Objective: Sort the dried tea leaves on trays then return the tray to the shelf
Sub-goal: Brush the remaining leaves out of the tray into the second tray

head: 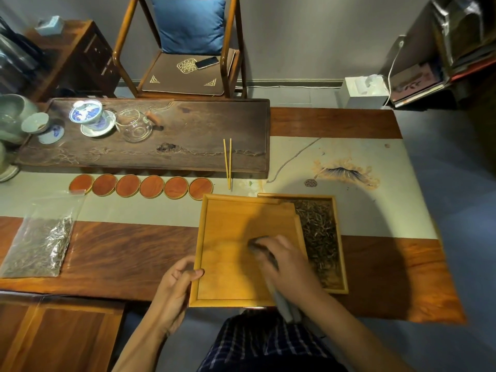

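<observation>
A pale wooden tray [228, 264] lies bare at the table's near edge, its right side overlapping a second tray [341, 242] filled with dried tea leaves [319, 232]. My left hand [174, 288] grips the bare tray's left rim, thumb on top. My right hand [284, 261] is over the tray's floor, holding a brush [264, 253] with a dark, blurred head and a grey handle that runs back toward me. A clear plastic bag of tea leaves [43, 237] lies flat at the left of the table.
A dark wooden tea board [188, 140] at the back carries a blue-and-white lidded cup, a glass pitcher and small cups. Several round red coasters [139, 186] line up before it, with thin yellow sticks [228, 162] alongside. A chair with a blue cushion stands behind.
</observation>
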Available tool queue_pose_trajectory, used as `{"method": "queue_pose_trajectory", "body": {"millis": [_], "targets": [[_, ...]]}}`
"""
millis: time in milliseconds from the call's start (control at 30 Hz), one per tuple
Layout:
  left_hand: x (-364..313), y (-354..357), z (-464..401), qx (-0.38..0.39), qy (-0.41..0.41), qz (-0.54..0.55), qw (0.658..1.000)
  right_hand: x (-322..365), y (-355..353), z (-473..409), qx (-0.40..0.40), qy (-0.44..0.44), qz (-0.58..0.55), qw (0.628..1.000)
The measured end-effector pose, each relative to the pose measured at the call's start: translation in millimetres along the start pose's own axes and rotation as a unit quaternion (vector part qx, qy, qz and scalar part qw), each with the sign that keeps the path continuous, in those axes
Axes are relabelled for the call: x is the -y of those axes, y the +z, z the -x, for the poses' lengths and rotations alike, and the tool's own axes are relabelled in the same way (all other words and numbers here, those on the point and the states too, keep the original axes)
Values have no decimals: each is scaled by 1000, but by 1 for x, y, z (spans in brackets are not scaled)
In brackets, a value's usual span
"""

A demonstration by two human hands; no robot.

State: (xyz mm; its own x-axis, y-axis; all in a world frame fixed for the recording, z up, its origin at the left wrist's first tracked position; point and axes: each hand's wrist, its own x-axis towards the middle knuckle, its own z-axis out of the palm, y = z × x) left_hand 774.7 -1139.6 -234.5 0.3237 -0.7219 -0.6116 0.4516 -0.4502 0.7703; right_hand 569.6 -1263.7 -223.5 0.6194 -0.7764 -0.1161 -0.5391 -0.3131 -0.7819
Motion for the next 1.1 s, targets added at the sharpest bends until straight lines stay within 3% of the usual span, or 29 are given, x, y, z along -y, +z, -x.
{"method": "queue_pose_trajectory", "body": {"millis": [167,333,500,567,733,800,933,1033,1100], "targets": [[-3,-9,2,-8,-10,-9,1000,-44,-43,-4,-69,73,66,993],[-5,-12,-1,-23,-3,23,999,-73,-92,-37,-187,113,14,976],[-4,-12,-10,-38,-16,57,998,-101,-116,-106,-162,194,-176,951],[-3,-10,-12,-40,-18,54,998,-111,-118,-131,-136,222,-196,945],[-2,-8,-16,-45,-22,45,998,-123,-117,-179,-32,96,90,991],[-3,-9,-17,-51,-21,39,998,-123,-116,-200,15,27,228,973],[-2,-11,-23,-63,-30,59,996,-123,-103,-230,45,-86,427,899],[-1,-11,-30,-73,-30,68,995,-133,-91,-242,110,-83,485,863],[-1,-9,-34,-67,-25,74,995,-139,-87,-243,139,-51,446,883]]}}
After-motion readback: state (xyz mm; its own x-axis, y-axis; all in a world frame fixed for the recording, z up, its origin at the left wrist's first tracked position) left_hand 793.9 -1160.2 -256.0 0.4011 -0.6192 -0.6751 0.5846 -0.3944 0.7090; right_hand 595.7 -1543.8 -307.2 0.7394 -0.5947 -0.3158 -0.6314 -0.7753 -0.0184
